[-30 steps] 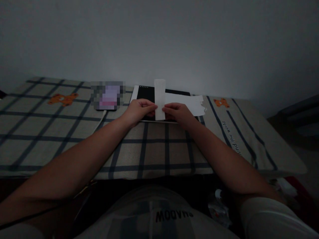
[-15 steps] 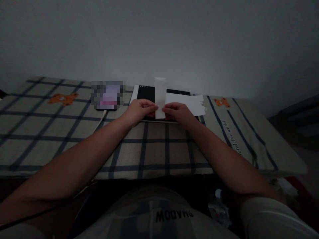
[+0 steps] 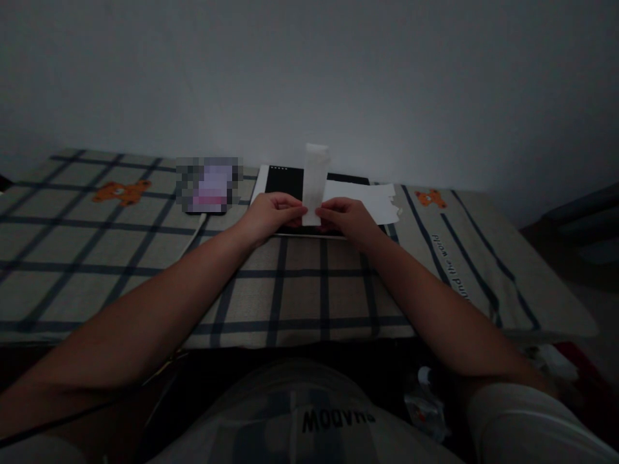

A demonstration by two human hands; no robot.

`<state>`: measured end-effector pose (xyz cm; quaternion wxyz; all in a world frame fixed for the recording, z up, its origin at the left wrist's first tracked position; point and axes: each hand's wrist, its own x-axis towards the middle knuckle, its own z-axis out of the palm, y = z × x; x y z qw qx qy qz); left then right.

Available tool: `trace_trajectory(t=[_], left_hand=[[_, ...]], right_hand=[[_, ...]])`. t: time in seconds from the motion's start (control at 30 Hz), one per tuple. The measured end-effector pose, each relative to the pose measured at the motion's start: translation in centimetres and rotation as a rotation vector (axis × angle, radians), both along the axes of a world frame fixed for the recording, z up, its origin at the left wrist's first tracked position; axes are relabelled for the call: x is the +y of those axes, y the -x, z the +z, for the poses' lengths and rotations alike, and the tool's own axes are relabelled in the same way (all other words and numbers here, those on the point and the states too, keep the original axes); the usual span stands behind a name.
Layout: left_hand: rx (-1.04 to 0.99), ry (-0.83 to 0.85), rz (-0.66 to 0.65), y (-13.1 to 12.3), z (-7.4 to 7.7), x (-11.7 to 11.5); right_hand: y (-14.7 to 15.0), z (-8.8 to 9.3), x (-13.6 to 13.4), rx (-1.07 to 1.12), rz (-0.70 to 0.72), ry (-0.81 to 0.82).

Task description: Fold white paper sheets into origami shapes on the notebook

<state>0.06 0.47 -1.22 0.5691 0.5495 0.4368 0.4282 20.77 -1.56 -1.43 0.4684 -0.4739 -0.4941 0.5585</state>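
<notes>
A narrow white strip of folded paper (image 3: 316, 177) stands upright between my hands, tilted slightly to the right at its top. My left hand (image 3: 275, 214) pinches its lower left edge between thumb and fingers. On the lower right edge, my right hand (image 3: 344, 216) grips it in the same way. Beneath both hands lies a flat black board or book (image 3: 286, 182) with a white left edge. A white sheet of paper (image 3: 370, 200) with a torn right edge rests on it, partly hidden by my right hand.
A phone (image 3: 211, 187), blurred out, lies to the left with a white cable (image 3: 193, 233) plugged into it. The checked tablecloth (image 3: 300, 293) covers the table, which meets a pale wall (image 3: 309, 77). A plastic bottle (image 3: 425, 403) is below the table edge at right.
The paper strip has shifted a little up and to the right, and its top now leans rightward. Both hands stay almost in place, still pinching it.
</notes>
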Motion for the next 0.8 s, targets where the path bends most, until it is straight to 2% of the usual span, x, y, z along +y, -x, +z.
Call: trace_trajectory(t=[0.17,0.43,0.63,0.8], left_hand=[[0.029,-0.022,0.05,-0.12,0.2,-0.08],[0.021,0.053,-0.04,-0.06,-0.08,0.08],[0.025,0.03,-0.024,0.13,-0.22,0.23],[0.014,0.026,-0.06,0.22,-0.5,0.38]], right_hand=[[0.09,0.13,-0.19,-0.001,0.033,0.064],[-0.1,0.04,0.15,-0.056,-0.004,0.039],[0.01,0.02,0.01,-0.021,0.034,0.091],[0.06,0.13,-0.1,-0.038,0.025,0.09]])
